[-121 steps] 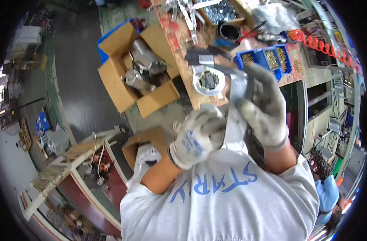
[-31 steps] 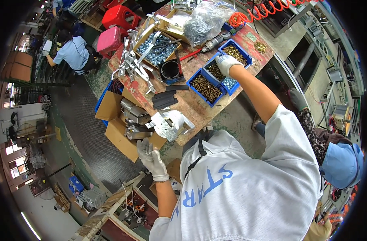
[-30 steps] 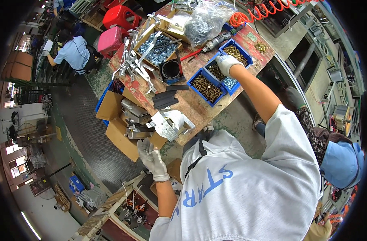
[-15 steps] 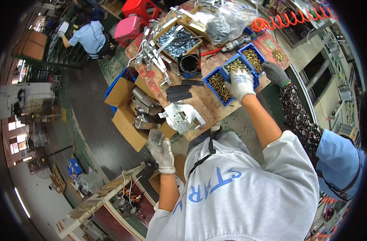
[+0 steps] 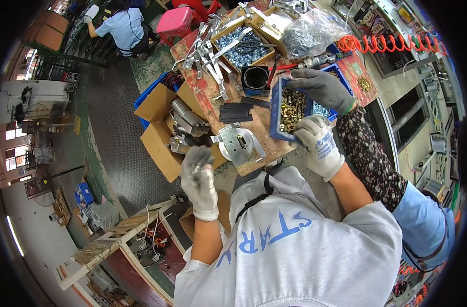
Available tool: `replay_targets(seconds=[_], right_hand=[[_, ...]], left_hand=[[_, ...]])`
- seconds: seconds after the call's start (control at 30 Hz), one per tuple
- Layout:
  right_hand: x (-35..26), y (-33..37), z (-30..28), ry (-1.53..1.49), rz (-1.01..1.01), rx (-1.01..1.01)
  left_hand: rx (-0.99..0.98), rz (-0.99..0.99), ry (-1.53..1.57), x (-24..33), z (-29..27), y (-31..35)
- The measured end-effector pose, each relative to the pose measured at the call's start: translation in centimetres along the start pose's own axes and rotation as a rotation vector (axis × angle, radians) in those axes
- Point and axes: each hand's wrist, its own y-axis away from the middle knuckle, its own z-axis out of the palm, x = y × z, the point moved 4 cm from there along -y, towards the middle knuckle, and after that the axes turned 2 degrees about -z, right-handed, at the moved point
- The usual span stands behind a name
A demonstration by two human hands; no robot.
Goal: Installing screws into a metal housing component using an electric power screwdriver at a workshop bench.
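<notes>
My right hand (image 5: 319,148), in a white glove, grips the near edge of a blue plastic bin (image 5: 276,115). The bin is tilted and holds brass-coloured screws (image 5: 293,106). A co-worker's grey-gloved hand (image 5: 323,88) reaches over its far right side. Under and beside it are other blue bins, one with silvery small parts (image 5: 321,109). My left hand (image 5: 199,184), gloved in white with grey fingers, is raised with nothing in it, its fingers stretched out. It is nearest a round metal part with a plate (image 5: 237,146) at the table's corner and a cardboard box.
The open cardboard box (image 5: 157,134) holds metal cylinders (image 5: 185,115). On the worn table (image 5: 274,146) lie black strips (image 5: 236,112), metal brackets (image 5: 207,56), a box of silvery fasteners (image 5: 238,50) and a power tool (image 5: 315,62). A red coiled hose (image 5: 387,44) hangs behind. Another person (image 5: 123,30) works far left.
My right hand has moved from among the screws to the near edge of a bin, which is now lifted and tilted. The co-worker's hand has come over it. My left hand has shifted slightly.
</notes>
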Motion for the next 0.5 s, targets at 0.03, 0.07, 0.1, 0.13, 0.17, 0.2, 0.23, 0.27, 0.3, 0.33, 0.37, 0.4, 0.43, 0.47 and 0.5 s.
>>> replay_targets(seconds=[0.03,0.07,0.1,0.13,0.17,0.2,0.23,0.27,0.3,0.33,0.37,0.4,0.43,0.47,0.5], right_hand=[[-1.3,-0.9,-0.8,-0.017,-0.061,0.002],[-2.5,-1.9,-1.0,-0.046,-0.132,0.0],[-3.5,-2.9,-1.2,-0.05,-0.138,-0.002],[-4.7,-3.9,-1.5,-0.049,-0.2,0.013],[-5.8,-4.7,-1.4,-0.047,-0.257,0.029],[-6.8,-5.5,-1.1,-0.036,-0.297,0.021],[-8.0,-6.2,-0.9,-0.039,-0.319,-0.022],[-8.8,-6.8,-0.3,-0.03,-0.357,-0.015],[-9.5,-7.4,0.6,-0.023,-0.394,-0.008],[-10.4,-8.1,1.4,-0.014,-0.408,-0.005],[-11.4,-9.1,2.3,0.004,-0.429,-0.033],[-11.8,-9.8,3.2,0.003,-0.417,-0.024],[-12.0,-10.3,4.2,0.004,-0.404,-0.016],[-12.2,-10.9,5.2,-0.018,-0.402,0.001],[-12.1,-11.1,5.8,-0.015,-0.391,-0.005]], left_hand=[[-0.083,-0.052,0.08,0.6,1.1,-0.6],[-0.124,-0.085,0.053,1.0,2.0,-1.2],[-0.116,-0.084,0.053,1.2,2.6,-2.1],[-0.206,-0.11,0.08,1.3,3.6,-3.1],[-0.3,-0.139,0.107,1.5,4.3,-3.8],[-0.302,-0.137,0.106,2.2,4.7,-4.3],[-0.312,-0.246,0.313,2.7,5.2,-4.6],[-0.325,-0.355,0.524,2.8,5.4,-5.0],[-0.332,-0.381,0.603,3.0,4.6,-5.8],[-0.329,-0.341,0.571,3.3,3.9,-6.5],[-0.324,-0.301,0.544,3.7,2.9,-7.1],[-0.262,-0.322,0.493,2.8,1.6,-8.1],[-0.275,-0.383,0.552,1.9,0.8,-9.0],[-0.25,-0.408,0.581,0.7,-0.3,-9.9],[-0.228,-0.438,0.608,-0.8,-1.3,-10.9]])
